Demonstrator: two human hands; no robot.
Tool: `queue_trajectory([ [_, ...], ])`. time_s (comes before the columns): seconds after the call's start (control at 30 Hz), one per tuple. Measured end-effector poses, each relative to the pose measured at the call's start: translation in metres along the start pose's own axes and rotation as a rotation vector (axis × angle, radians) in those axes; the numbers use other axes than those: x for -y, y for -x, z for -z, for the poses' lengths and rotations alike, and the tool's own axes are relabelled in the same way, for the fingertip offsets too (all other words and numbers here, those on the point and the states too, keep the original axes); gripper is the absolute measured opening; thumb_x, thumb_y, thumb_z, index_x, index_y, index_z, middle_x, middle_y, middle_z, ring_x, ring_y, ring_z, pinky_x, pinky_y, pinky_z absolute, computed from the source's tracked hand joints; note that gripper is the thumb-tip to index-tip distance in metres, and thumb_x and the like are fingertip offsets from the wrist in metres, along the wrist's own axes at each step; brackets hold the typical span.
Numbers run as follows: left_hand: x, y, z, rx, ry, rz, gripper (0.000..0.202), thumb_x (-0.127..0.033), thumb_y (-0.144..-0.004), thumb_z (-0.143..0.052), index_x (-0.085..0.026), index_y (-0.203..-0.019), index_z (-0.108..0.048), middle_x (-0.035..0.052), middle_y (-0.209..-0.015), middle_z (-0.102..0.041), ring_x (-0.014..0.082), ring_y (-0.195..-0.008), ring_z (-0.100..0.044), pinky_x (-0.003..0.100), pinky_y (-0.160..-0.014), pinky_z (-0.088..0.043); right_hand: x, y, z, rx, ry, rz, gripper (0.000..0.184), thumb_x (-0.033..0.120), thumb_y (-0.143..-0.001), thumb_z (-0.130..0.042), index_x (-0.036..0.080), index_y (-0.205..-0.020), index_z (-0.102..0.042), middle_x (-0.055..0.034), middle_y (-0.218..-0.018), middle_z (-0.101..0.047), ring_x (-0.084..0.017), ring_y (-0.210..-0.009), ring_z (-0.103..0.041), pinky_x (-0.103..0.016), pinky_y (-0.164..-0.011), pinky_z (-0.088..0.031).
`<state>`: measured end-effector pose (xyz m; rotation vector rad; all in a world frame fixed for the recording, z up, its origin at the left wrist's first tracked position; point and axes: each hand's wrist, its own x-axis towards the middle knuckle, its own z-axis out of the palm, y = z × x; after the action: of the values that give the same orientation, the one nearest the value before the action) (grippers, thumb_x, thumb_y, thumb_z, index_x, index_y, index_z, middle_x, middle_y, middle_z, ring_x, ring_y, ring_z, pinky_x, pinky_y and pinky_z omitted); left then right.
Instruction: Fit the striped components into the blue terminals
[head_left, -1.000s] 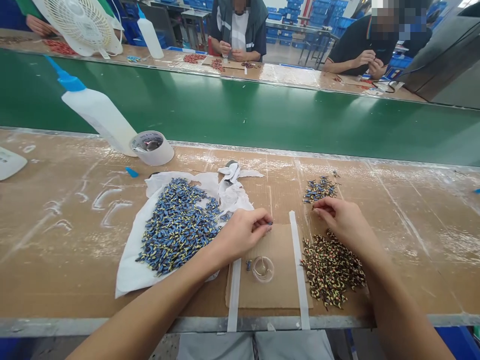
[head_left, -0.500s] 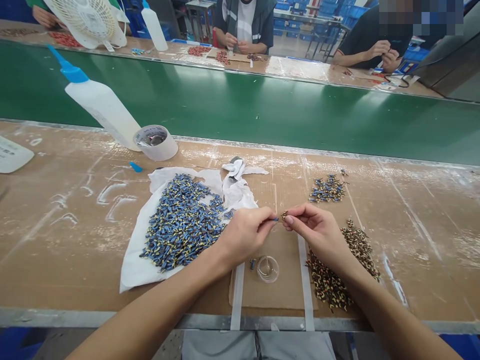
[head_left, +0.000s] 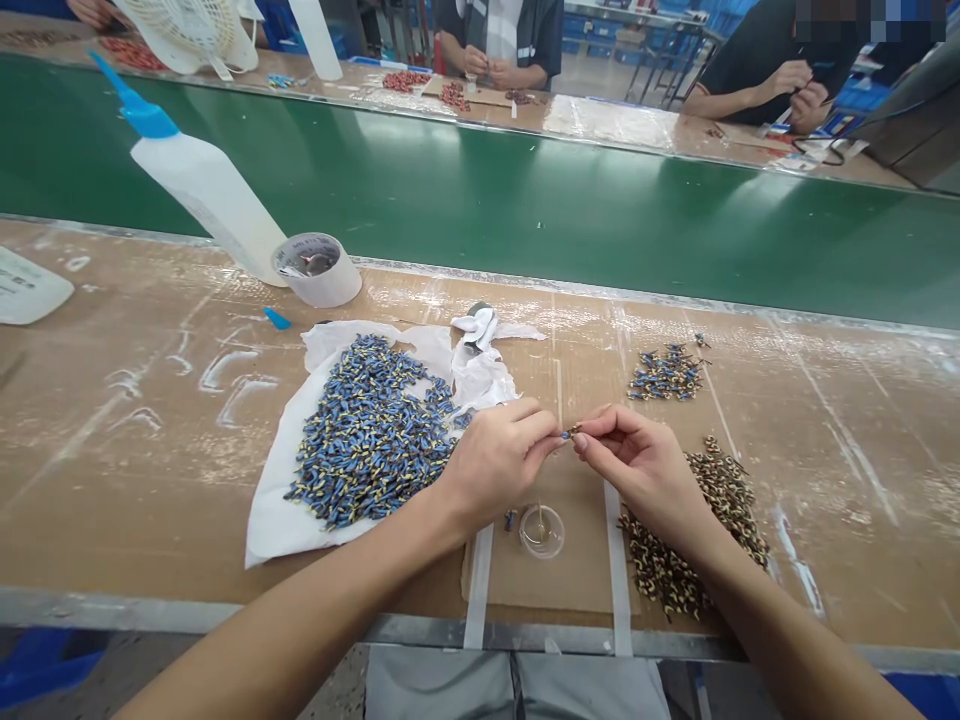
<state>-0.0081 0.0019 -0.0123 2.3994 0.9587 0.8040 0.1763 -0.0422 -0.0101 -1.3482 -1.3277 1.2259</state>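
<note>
My left hand (head_left: 495,460) pinches a small blue part (head_left: 562,436) at its fingertips. My right hand (head_left: 637,465) pinches a small dark striped part (head_left: 574,431), and the two parts meet tip to tip above a taped-down cardboard pad (head_left: 555,565). A heap of blue and yellow parts (head_left: 371,430) lies on white plastic sheet (head_left: 270,500) to the left. A heap of dark striped parts (head_left: 697,530) lies under my right wrist. A small pile of joined parts (head_left: 664,372) sits farther back on the right.
A small clear round dish (head_left: 541,530) rests on the pad. A white squeeze bottle with a blue nozzle (head_left: 202,185) leans on a roll of tape (head_left: 319,268). Behind runs a green conveyor belt (head_left: 525,210); other people (head_left: 499,40) work across it, near a fan (head_left: 195,30).
My right hand left the small back pile, came to the middle with a striped part and met the blue part in my left hand. The camera has tilted slightly down.
</note>
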Motion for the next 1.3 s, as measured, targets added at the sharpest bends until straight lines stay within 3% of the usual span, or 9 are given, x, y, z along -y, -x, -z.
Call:
queue_trajectory([
  [0.37, -0.002, 0.000, 0.003, -0.003, -0.177, -0.147, 0.022, -0.014, -0.092, -0.046, -0.015, -0.074, -0.058, 0.0021, -0.069, -0.058, 0.0141, -0.065, -0.051, 0.026, -0.059, -0.037, 0.003, 0.004, 0.003, 0.119, 0.042, 0.032, 0.012, 0.029, -0.088, -0.061, 0.019, -0.081, -0.057, -0.0016, -0.078, -0.055, -0.015, -0.073, -0.052, -0.028, -0.067, -0.043],
  [0.57, -0.004, 0.001, 0.004, 0.084, -0.182, -0.114, 0.019, -0.010, -0.088, -0.047, -0.014, -0.072, -0.056, 0.0019, -0.069, -0.056, 0.0142, -0.062, -0.050, 0.027, -0.057, -0.036, -0.001, 0.005, 0.002, 0.123, 0.188, 0.087, 0.010, 0.024, -0.090, -0.057, 0.019, -0.081, -0.055, -0.0006, -0.076, -0.052, -0.015, -0.070, -0.050, -0.028, -0.063, -0.041],
  [0.77, 0.001, 0.000, 0.005, 0.222, -0.152, -0.092, 0.013, -0.008, -0.082, -0.051, -0.014, -0.071, -0.055, 0.0014, -0.069, -0.055, 0.0143, -0.062, -0.050, 0.026, -0.057, -0.035, -0.003, 0.004, 0.003, 0.206, 0.257, 0.064, 0.013, 0.025, -0.091, -0.054, 0.019, -0.079, -0.053, -0.0007, -0.075, -0.054, -0.014, -0.066, -0.049, -0.027, -0.060, -0.040],
  [1.0, 0.005, -0.002, 0.006, 0.249, -0.036, -0.082, 0.014, -0.005, -0.079, -0.049, -0.015, -0.069, -0.053, 0.0007, -0.067, -0.054, 0.0143, -0.063, -0.050, 0.026, -0.058, -0.034, -0.006, 0.003, 0.000, 0.228, 0.178, 0.006, 0.014, 0.026, -0.090, -0.054, 0.020, -0.078, -0.049, 0.0006, -0.071, -0.051, -0.014, -0.064, -0.047, -0.027, -0.058, -0.039],
  [1.3, 0.008, -0.002, 0.003, 0.278, 0.006, -0.041, 0.017, -0.007, -0.079, -0.051, -0.016, -0.065, -0.052, -0.0003, -0.063, -0.052, 0.0134, -0.060, -0.047, 0.025, -0.056, -0.030, -0.013, 0.005, -0.004, 0.180, 0.329, 0.082, 0.012, 0.021, -0.089, -0.054, 0.021, -0.077, -0.050, -0.0004, -0.071, -0.053, -0.015, -0.064, -0.048, -0.028, -0.059, -0.040],
])
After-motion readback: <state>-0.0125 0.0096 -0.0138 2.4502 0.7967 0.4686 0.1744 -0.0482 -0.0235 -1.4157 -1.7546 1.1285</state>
